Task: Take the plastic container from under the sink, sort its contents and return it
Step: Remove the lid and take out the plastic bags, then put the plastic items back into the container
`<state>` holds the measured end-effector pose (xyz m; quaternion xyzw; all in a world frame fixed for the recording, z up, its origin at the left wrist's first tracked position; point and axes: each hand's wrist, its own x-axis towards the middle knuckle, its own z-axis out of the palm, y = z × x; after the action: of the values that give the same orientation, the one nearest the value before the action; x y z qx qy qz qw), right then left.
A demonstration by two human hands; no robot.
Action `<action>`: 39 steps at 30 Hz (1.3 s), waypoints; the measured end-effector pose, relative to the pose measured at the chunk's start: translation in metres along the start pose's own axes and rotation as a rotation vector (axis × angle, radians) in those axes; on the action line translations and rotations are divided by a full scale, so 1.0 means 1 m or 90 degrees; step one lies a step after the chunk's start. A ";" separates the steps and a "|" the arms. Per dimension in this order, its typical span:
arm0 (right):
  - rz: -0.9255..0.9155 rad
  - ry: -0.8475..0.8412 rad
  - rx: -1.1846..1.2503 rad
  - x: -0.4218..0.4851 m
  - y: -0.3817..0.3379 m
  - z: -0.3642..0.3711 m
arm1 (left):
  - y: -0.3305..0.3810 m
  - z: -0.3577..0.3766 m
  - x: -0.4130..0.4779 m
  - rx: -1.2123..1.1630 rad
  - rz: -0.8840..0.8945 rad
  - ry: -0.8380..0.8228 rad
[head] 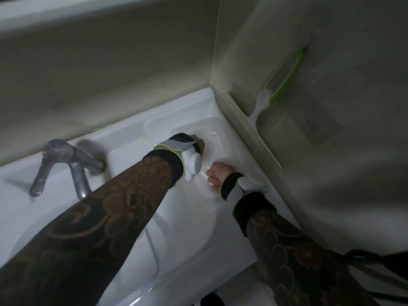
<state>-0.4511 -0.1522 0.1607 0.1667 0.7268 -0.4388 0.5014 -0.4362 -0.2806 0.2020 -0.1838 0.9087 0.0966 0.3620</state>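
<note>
I have both hands on the container (212, 133), a clear, shallow plastic tray with rounded corners sitting on the sink (123, 140) ledge, in the back right corner against the wall panel. It is nearly invisible against the white glaze; only its rim and a few glints give it away.

My left hand (196, 143) is at its near left edge, fingers curled under and hidden behind the wrist strap, so I cannot tell whether they grip the rim or just press it. My right hand (217, 176) is balled into a fist at the front edge, fingers folded tight; whether plastic is pinched inside I cannot tell.

I judge the container light, thin and somewhat springy, likely to twist if lifted by one corner. The wet-looking porcelain under it seems slick, so it could skate. I would take it by two opposite rims.

The tap (66, 160) is dull metal, left of my arms. A green-handled brush (280, 82) hangs on the wall.
</note>
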 end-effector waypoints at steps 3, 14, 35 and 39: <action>0.011 -0.059 -0.020 -0.014 -0.004 -0.001 | -0.005 -0.009 -0.024 -0.061 -0.017 0.118; -0.159 -0.053 -0.108 -0.065 -0.017 0.007 | -0.066 0.033 -0.135 -0.296 -0.130 0.256; -0.197 -0.093 -0.302 -0.148 0.075 0.184 | -0.198 0.261 -0.324 -0.447 -0.630 0.413; -0.218 -0.090 -0.363 -0.162 0.101 0.221 | -0.221 0.319 -0.352 -0.508 -0.734 0.367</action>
<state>-0.1821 -0.2416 0.2307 -0.1356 0.8012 -0.3059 0.4961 0.0873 -0.2913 0.2074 -0.7647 0.6236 0.1620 0.0095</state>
